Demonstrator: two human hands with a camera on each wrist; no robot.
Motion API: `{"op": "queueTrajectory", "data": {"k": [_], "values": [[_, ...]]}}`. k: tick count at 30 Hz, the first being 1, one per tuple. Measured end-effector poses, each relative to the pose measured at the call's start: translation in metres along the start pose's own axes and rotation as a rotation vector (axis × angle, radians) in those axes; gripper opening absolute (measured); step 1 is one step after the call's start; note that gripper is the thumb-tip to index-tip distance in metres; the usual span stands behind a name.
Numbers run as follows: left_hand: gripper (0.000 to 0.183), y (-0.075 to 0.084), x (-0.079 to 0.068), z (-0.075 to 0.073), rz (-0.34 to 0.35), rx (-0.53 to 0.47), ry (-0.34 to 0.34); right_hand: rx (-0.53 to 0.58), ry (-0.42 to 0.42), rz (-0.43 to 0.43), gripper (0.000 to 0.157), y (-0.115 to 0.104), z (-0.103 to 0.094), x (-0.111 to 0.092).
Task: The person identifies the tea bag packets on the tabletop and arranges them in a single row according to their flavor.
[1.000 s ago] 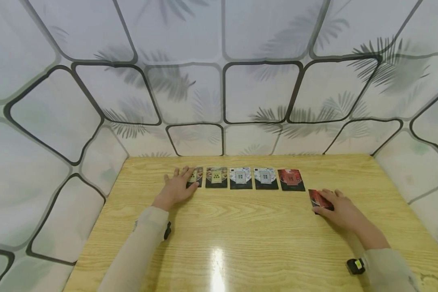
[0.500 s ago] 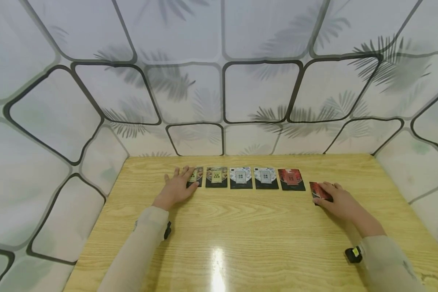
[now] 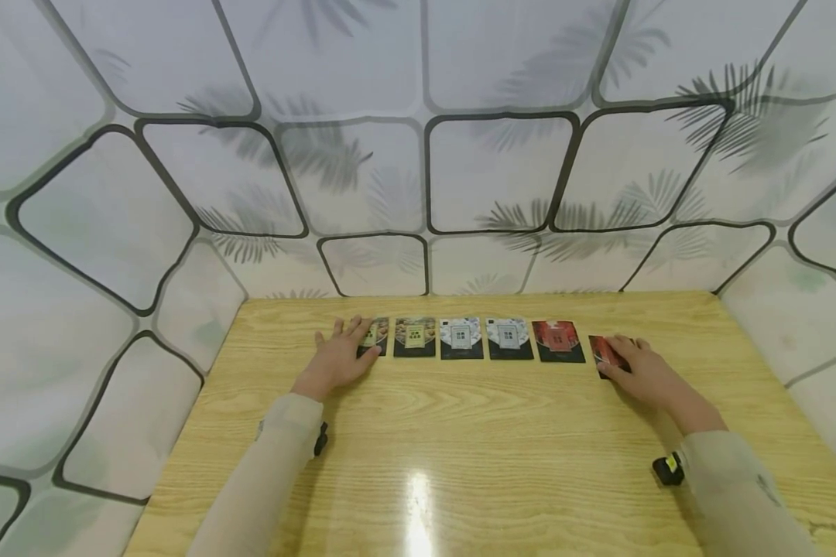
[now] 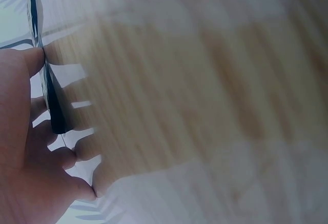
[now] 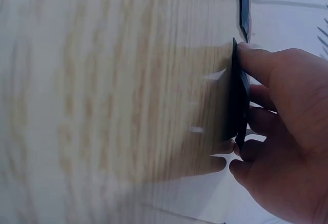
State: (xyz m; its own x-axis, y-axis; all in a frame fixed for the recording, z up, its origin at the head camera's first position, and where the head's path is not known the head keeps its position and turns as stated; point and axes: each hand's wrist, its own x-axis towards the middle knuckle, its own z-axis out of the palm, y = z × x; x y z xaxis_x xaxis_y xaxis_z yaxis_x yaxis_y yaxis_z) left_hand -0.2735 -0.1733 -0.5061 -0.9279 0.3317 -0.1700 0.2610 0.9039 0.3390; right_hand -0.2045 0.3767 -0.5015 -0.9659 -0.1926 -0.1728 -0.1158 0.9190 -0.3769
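Six flat sachets form a row along the far part of the wooden table. My left hand (image 3: 334,360) rests spread over the leftmost brown-and-black sachet (image 3: 379,345), covering much of it. Beside that lies a matching sachet (image 3: 415,350), then two white-and-black ones (image 3: 461,348) (image 3: 509,350) and a red-and-black sachet (image 3: 560,353). At the right end my right hand (image 3: 649,379) holds a second red-and-black sachet (image 3: 603,357), thumb at its near edge, fingers over its far side. In the right wrist view this held sachet (image 5: 237,101) looks slightly bowed, close over the tabletop.
The light wooden table (image 3: 460,449) has a bright reflection near its front. A pale patterned curtain wall (image 3: 501,170) stands right behind the table and along both sides. Black devices (image 3: 669,469) sit at both wrists.
My right hand has slid the red sachet away from me, nearly level with the row's end. The left hand has stayed in place on the leftmost sachet.
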Motion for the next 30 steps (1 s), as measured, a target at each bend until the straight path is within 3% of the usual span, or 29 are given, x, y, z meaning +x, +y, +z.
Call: {"op": "queueTrajectory", "data": {"k": [14, 30], "values": [[0.073, 0.000, 0.001, 0.000, -0.004, 0.005, -0.002, 0.009, 0.033, -0.008, 0.071, -0.002, 0.000, 0.012], [0.073, 0.001, 0.001, 0.000, -0.005, 0.011, -0.001, 0.003, 0.008, -0.010, 0.073, 0.000, -0.003, 0.022]]}}
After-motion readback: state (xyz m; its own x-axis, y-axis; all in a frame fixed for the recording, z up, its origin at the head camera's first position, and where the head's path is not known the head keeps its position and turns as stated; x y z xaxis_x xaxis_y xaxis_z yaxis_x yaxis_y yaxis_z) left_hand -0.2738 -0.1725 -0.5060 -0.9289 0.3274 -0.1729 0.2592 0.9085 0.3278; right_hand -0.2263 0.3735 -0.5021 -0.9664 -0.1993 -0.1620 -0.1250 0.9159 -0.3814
